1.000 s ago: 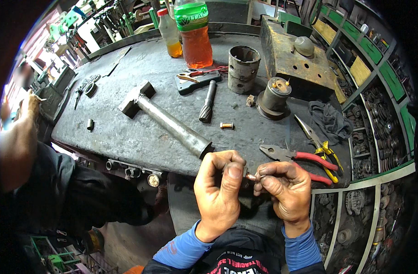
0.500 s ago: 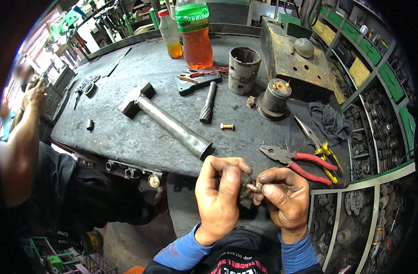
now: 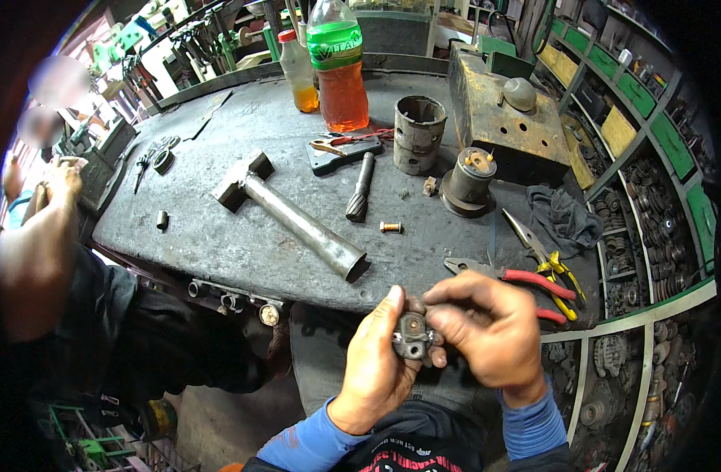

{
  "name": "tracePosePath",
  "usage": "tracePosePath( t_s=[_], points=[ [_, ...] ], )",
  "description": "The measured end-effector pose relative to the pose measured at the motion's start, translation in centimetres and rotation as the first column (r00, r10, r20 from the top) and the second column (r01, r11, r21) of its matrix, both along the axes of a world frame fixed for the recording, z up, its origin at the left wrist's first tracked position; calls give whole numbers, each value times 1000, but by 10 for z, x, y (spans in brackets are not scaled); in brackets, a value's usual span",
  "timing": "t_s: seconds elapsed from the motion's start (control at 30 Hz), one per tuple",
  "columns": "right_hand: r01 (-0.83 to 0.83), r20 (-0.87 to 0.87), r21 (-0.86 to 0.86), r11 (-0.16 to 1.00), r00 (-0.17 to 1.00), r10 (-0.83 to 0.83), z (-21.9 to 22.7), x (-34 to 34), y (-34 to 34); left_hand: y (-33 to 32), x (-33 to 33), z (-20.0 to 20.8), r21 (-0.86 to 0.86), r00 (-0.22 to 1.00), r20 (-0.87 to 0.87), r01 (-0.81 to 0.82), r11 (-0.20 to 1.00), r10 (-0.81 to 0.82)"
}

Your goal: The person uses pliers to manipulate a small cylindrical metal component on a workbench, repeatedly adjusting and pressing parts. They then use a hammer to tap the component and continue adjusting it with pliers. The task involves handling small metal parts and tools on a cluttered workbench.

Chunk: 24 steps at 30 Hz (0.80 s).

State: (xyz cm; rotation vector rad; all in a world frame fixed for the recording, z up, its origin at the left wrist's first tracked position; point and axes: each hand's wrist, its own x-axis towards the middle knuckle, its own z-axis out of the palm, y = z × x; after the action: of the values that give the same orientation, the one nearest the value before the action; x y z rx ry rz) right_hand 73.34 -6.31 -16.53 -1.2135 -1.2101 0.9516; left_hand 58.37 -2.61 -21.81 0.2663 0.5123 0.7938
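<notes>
In front of my body, my left hand [image 3: 372, 370] grips a small dark metal part [image 3: 412, 337] with round holes in its face. My right hand [image 3: 496, 334] is closed against the part's right side, thumb and forefinger pinched together. What those fingertips hold, if anything, is hidden. Just beyond my hands lie combination pliers [image 3: 537, 281] with red handles, partly covered by my right hand. A short brass-coloured bolt [image 3: 390, 227] rests on the bench, with a hammer [image 3: 297, 224] to its left and a fluted steel reamer-like tool [image 3: 360, 189] behind it.
On the dark workbench [image 3: 195, 228] stand a metal cylinder [image 3: 418, 138], a flanged housing [image 3: 467, 189], a rusty box [image 3: 510, 118] and bottles of red [image 3: 345, 106] and amber liquid [image 3: 304, 96]. Yellow-handled long-nose pliers [image 3: 543, 256] lie right, near a rag [image 3: 565, 219]. Another person's arm [image 3: 42, 244] is at left.
My left hand has turned, bringing the holed metal part into view. My right hand has rolled over, its back now upward, and covers part of the red-handled pliers. The view has shifted slightly.
</notes>
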Motion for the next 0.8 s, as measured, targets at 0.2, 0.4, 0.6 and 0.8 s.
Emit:
tracePosePath(
  t_s=[0.2, 0.4, 0.6, 0.8],
  points=[
    [-107, -581, -56, 993, 812, 55, 2, 39, 37, 20, -18, 6, -79, 997, 74, 23, 997, -17],
    [-187, -470, -178, 966, 879, 84, 9, 47, 67, 41, -27, 27, -64, 993, 119, 0, 998, 8],
    [-21, 755, 81, 996, 653, -47, -1, 23, 96, 85, -27, 40, -112, 994, 103, 54, 992, -43],
    [27, 802, 1, 1000, 597, -16, -17, 11, 118, 107, -16, 54, -212, 993, -73, 76, 974, -93]
  ],
)
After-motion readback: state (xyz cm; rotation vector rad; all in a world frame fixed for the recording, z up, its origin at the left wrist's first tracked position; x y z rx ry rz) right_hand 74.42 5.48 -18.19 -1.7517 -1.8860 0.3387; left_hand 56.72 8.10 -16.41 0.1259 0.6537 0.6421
